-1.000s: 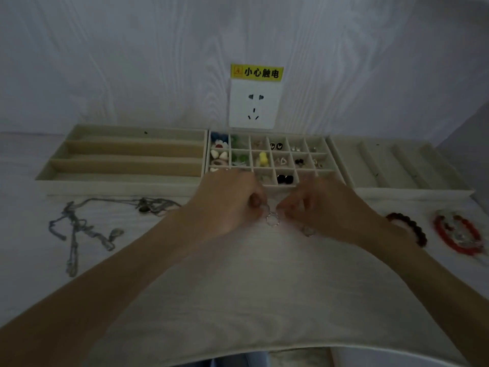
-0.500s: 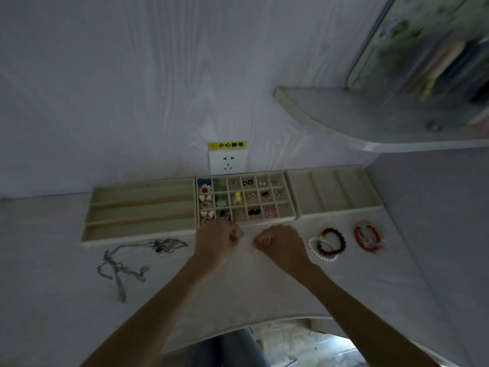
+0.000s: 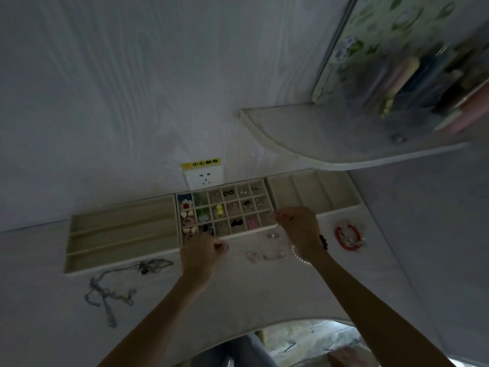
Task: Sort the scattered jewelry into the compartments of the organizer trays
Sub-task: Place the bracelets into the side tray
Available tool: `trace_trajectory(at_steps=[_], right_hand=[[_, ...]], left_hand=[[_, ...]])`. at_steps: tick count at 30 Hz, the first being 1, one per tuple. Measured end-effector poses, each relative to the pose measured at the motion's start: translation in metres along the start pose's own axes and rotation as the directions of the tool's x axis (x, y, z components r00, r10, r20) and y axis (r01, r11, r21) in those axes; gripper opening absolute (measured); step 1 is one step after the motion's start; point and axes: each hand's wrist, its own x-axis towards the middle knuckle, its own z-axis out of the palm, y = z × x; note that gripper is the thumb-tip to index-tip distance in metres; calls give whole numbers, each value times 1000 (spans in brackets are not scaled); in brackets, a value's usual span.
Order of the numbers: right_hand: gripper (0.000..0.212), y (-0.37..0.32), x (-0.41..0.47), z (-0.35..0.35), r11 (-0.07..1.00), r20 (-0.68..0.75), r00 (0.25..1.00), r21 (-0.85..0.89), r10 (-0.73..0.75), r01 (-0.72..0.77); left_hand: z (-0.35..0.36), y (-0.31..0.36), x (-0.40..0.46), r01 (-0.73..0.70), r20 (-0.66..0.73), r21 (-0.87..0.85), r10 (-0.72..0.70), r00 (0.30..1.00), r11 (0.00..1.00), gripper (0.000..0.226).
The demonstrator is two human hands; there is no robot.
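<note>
A person's right hand (image 3: 297, 225), fingers curled in a pinch on a small ring (image 3: 270, 218), hovers over the gridded middle tray (image 3: 225, 235). The left hand (image 3: 202, 254) pinches something unclear at the tray's front edge. Loose rings (image 3: 264, 255), necklaces (image 3: 111, 292) and a red bracelet (image 3: 348, 237) lie on the table (image 3: 39, 300).

Beige organizer trays (image 3: 121, 235), red bracelet (image 3: 347, 237), yellow warning label (image 3: 201, 163), white socket (image 3: 203, 178)
</note>
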Motion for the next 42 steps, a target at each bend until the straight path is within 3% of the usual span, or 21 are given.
trace_trajectory(at_steps=[4,9,17,19,23,25,29,33,36,42], right_hand=[[17,2,11,8,984,38,998,-169,-56,61],[19,-3,20,12,874,139,966,-413,-217,255],[12,-7,23,13,774,162,916,-494,-366,397],[9,-4,20,9,674,188,857,-547,-479,497],[33,4,20,2,394,358,758,-689,-545,608],[30,1,21,-2,345,385,731,-694,-563,631],[45,-3,22,-4,266,441,729,-728,-523,631],[47,0,24,-3,274,449,720,-712,-529,646],[48,3,24,-7,341,407,715,-674,-569,655],[38,11,18,-25,481,157,737,-666,-658,571]], left_hand=[[3,2,-2,29,-29,-33,-30,999,999,25],[4,3,-3,27,15,20,-27,1000,999,23],[9,-1,-8,-48,104,130,34,994,990,24],[10,0,-8,-114,158,197,83,984,974,22],[8,1,-6,-219,221,263,162,962,940,21],[7,2,-6,-226,236,294,159,959,929,23],[7,-1,-10,-214,205,258,163,965,942,25],[5,3,-15,-117,-11,-10,117,993,993,23],[-4,24,1,-124,-128,-111,109,986,986,24],[-9,74,53,-190,-61,-114,184,981,975,24]])
